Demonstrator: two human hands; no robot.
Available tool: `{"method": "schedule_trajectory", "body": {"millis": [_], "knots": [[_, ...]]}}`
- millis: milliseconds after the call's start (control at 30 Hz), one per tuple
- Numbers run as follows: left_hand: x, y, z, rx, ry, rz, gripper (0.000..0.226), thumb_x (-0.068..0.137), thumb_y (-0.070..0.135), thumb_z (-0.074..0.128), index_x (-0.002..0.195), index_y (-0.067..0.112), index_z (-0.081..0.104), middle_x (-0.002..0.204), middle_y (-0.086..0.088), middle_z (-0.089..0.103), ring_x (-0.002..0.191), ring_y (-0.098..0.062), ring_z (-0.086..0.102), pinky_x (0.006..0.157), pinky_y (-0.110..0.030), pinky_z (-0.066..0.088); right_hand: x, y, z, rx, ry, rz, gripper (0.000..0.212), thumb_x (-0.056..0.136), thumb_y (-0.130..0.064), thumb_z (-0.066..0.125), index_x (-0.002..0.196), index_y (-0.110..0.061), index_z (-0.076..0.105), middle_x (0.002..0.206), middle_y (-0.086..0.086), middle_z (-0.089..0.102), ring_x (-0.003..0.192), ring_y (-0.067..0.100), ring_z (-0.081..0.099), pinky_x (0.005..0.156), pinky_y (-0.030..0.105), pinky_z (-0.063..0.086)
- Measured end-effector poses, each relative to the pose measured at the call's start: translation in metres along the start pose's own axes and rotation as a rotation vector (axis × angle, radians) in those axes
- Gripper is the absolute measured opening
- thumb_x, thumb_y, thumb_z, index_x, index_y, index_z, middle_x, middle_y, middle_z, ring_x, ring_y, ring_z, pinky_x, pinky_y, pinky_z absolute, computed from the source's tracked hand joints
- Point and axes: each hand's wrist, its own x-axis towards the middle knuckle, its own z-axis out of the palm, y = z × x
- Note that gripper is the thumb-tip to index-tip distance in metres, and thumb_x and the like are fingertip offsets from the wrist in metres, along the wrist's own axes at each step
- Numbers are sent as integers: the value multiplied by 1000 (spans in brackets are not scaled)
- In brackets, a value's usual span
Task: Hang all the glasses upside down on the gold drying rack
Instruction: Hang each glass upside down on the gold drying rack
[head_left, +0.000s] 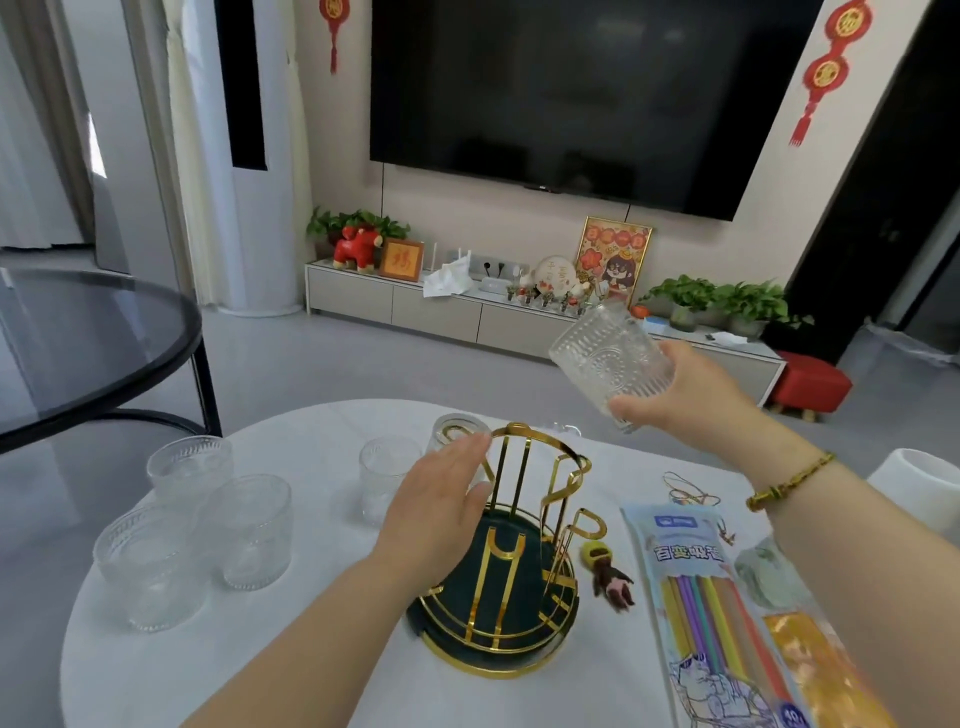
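The gold drying rack stands on a dark green round base in the middle of the white table. One clear glass hangs upside down on its far left prong. My left hand rests flat against the rack's left side, fingers apart, holding nothing. My right hand holds a textured clear glass tilted in the air above and right of the rack. Three glasses stand at the table's left, and another glass stands just left of my left hand.
A pack of coloured straws and a small doll keychain lie right of the rack. A white cup sits at the right edge. A dark glass round table stands at left. TV and cabinet are behind.
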Motion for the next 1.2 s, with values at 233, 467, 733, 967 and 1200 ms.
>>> {"method": "schedule_trajectory", "body": {"millis": [233, 467, 733, 967, 1200], "knots": [[-8, -21, 19, 348, -160, 48, 57, 94, 43, 17, 140, 21, -8, 155, 4, -7, 124, 0, -25, 106, -25, -14, 39, -9, 13, -236, -198, -3, 76, 69, -32, 72, 129, -4, 34, 133, 14, 46, 115, 27, 46, 82, 28, 38], [-9, -24, 21, 364, -150, 58, 56, 94, 43, 20, 141, 23, -2, 155, 5, -1, 142, -10, -6, 104, -21, -8, 61, -19, 32, -293, -324, 8, 78, 69, -29, 73, 129, -4, 29, 130, 14, 45, 106, 25, 46, 78, 28, 36], [-8, -27, 23, 376, -145, 82, 56, 93, 45, 21, 141, 26, 1, 155, 6, 0, 142, -11, -5, 104, -23, -10, 78, -33, 54, -434, -424, -20, 73, 67, -32, 74, 123, -4, 35, 112, 12, 54, 92, 23, 50, 72, 30, 42], [-7, -27, 22, 344, -148, 89, 53, 94, 43, 24, 141, 29, 4, 155, 8, 5, 142, -11, -3, 104, -24, -11, 85, -39, 67, -498, -488, -6, 70, 70, -34, 71, 124, -2, 39, 126, 14, 51, 111, 28, 49, 82, 32, 40], [-6, -28, 22, 365, -160, 99, 50, 94, 40, 21, 140, 27, 8, 154, 7, 11, 141, -11, -1, 104, -27, -17, 87, -35, 99, -560, -588, -25, 63, 72, -32, 69, 120, 0, 44, 125, 17, 53, 112, 30, 51, 92, 38, 45]]}}
